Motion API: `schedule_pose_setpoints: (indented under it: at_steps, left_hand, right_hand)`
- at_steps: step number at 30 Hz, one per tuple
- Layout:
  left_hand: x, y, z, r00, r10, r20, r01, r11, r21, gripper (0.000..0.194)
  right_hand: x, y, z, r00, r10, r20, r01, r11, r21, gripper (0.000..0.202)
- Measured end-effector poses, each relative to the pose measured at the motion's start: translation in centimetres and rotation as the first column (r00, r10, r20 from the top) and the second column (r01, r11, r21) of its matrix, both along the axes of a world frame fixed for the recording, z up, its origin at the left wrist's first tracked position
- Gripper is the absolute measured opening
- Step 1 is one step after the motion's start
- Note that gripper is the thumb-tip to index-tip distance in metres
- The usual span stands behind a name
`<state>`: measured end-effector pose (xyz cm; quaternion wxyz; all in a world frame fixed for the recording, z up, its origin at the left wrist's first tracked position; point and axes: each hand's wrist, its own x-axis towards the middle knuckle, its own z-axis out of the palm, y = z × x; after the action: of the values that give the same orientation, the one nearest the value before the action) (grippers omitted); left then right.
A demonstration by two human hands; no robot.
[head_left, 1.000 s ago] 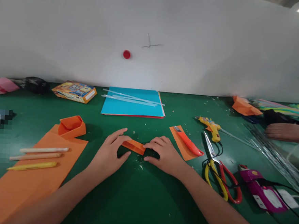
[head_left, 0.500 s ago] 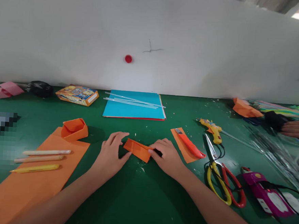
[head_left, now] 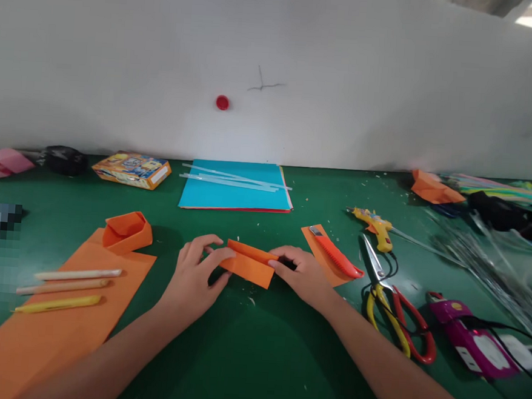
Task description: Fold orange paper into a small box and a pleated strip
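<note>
A small piece of folded orange paper (head_left: 248, 266) is between my two hands over the green table, its fold partly raised along the far side. My left hand (head_left: 199, 271) pinches its left end between thumb and finger. At the right end, my right hand (head_left: 299, 273) grips the paper's edge with thumb and forefinger. Close to my right hand, a red utility knife (head_left: 335, 253) lies across a strip of orange paper (head_left: 311, 238). Off to the left stands a folded orange paper box shape (head_left: 128, 233).
Three pen-like sticks (head_left: 71, 284) lie on a large orange sheet (head_left: 55, 343). Blue sheets (head_left: 234, 197) with clear glue sticks are at the back. To the right are a yellow glue gun (head_left: 376, 226), scissors (head_left: 392, 312), a purple power strip (head_left: 470, 338) and cords.
The folded flap of the orange paper has lifted and opened wider. My left fingers have moved onto its left end. The other person's hand at the far right is out of sight.
</note>
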<state>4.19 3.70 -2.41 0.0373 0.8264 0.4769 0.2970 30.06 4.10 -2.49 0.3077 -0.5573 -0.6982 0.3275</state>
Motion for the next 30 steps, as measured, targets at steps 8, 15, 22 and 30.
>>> schedule_pose_setpoints:
  at_steps: [8,15,22,30]
  left_hand:
    - [0.13,-0.31,0.15,1.000,-0.015,-0.004,0.014,0.995,-0.094,0.035]
    - [-0.21,-0.72,0.31,0.995,-0.102,0.001,0.102,0.993,-0.056,0.021]
    - [-0.43,-0.59,0.29,0.997,-0.042,-0.059,0.045,0.998,0.051,0.032]
    - [-0.23,-0.61,0.35,0.982,-0.133,-0.137,0.141,0.989,0.048,0.041]
  right_hand:
    - [-0.05,-0.11,-0.28,0.998,0.033,-0.051,-0.031,0.999,0.028,0.016]
    - [-0.09,-0.15,-0.21,0.992,-0.016,-0.122,0.023,0.998,0.057,0.025]
    - [0.02,-0.25,-0.30,0.993,-0.054,-0.109,0.059,0.997,0.050,0.036]
    - [-0.49,-0.35,-0.60,0.997,-0.068,0.034,0.062,0.986,0.157,0.057]
